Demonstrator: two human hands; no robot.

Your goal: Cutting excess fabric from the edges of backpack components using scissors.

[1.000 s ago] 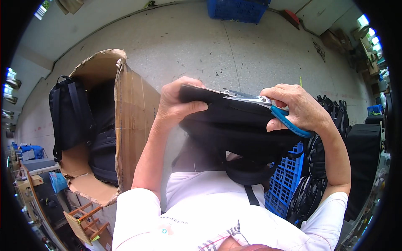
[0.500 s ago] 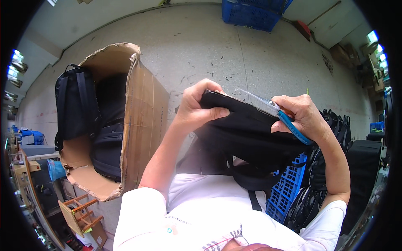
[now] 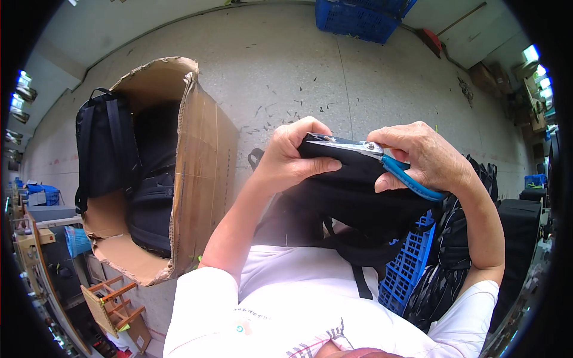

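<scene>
A black fabric bag [image 3: 358,203] lies across my lap, its upper edge lifted in front of me. My left hand [image 3: 292,156] pinches that edge at its left end, thumb on the near side. In my right hand [image 3: 427,156] is a pair of scissors [image 3: 409,180] with blue handles. Their metal blades point left along the bag's edge, the tips close to my left fingers. Whether the blades have fabric between them is hard to make out. A black strap hangs from the bag over my white shirt.
At left stands a large cardboard box [image 3: 206,173] holding several black backpacks [image 3: 104,146]. A blue plastic crate [image 3: 412,256] and more black bags [image 3: 450,238] are at my right. Dark scraps litter the floor ahead, before another blue crate [image 3: 358,21]. A wooden stool [image 3: 113,304] sits lower left.
The scissor blades have come down flat along the bag's edge and turned to point left. Both hands are closer together, my left one having shifted slightly right.
</scene>
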